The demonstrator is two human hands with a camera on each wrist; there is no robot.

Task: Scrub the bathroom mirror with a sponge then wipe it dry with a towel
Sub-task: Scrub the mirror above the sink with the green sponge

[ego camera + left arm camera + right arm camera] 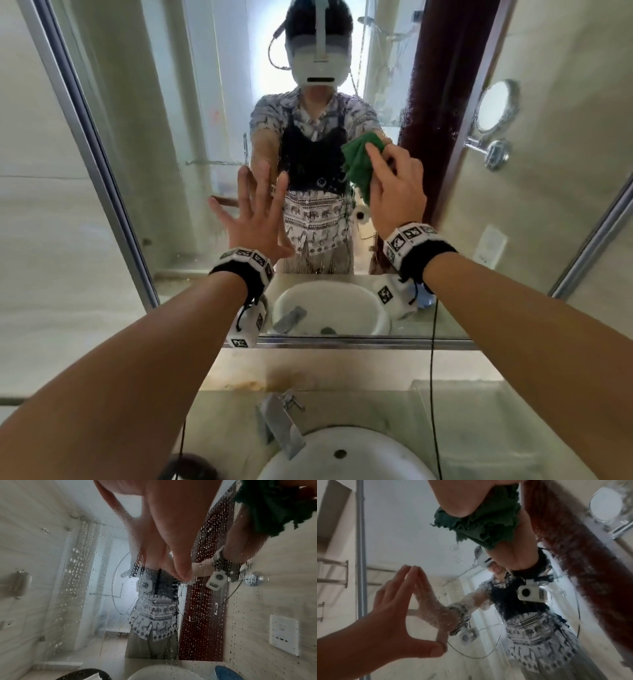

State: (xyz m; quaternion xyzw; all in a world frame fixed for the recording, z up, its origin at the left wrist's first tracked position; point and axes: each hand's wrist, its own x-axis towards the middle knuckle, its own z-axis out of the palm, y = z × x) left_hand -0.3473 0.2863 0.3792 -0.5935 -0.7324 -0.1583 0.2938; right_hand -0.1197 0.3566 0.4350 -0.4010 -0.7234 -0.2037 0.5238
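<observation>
Two hands are up against the bathroom mirror (144, 144). The left hand (255, 219) is spread wide, its straight fingertips (412, 568) touching the wet, droplet-speckled glass. The right hand (394, 192) presses a bunched green towel (359, 164) flat against the mirror, just to the right of the left hand. Below, a white sink (376, 455) with a chrome faucet (281, 421) sits in the surface (479, 428).

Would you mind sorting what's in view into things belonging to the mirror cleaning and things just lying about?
Belonging to the job:
mirror, wet with droplets
green cloth, pressed to the glass by the right hand
left hand, flat on the mirror

Just lying about:
faucet
sink
round wall mirror
</observation>
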